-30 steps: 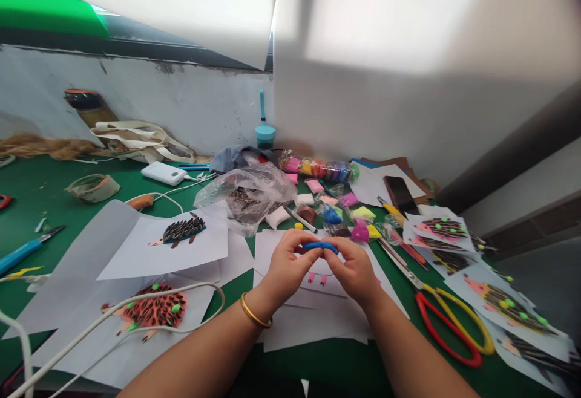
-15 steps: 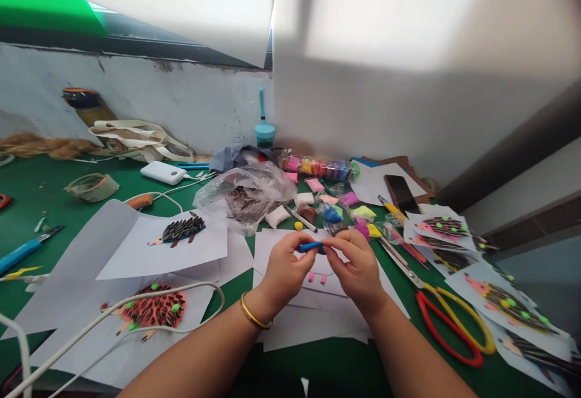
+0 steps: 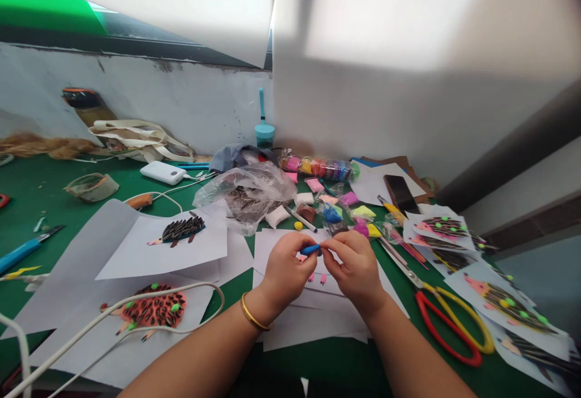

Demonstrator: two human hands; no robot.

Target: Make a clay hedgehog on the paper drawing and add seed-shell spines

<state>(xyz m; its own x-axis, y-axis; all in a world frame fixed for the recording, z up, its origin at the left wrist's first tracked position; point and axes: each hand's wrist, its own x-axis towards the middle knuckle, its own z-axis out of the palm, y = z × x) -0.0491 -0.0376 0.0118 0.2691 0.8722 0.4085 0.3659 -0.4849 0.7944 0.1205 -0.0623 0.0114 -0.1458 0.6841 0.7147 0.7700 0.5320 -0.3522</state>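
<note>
Between my two hands is a small roll of blue modelling clay [image 3: 310, 250]. My left hand [image 3: 287, 272] pinches it with thumb and fingers. At its right end, the thumb and forefinger of my right hand [image 3: 354, 266] close on the tip. Both hands are above a white sheet of paper [image 3: 281, 294], which bears small pink clay feet [image 3: 322, 279] and is partly hidden by the hands. A little yellow clay ball [image 3: 298, 225] lies just beyond my left hand.
Packets of coloured clay [image 3: 333, 212] and a plastic bag of seeds [image 3: 245, 198] lie beyond the hands. Scissors [image 3: 449, 325] and seed hedgehog pictures [image 3: 503, 301] are on the right. More hedgehog pictures [image 3: 152, 307], a white cable [image 3: 91, 325] and blue pliers [image 3: 22, 254] lie left.
The blue clay has turned slightly in my fingers and looks shorter and more tilted. My right fingertips have shifted a little at its end; both arms stay in place.
</note>
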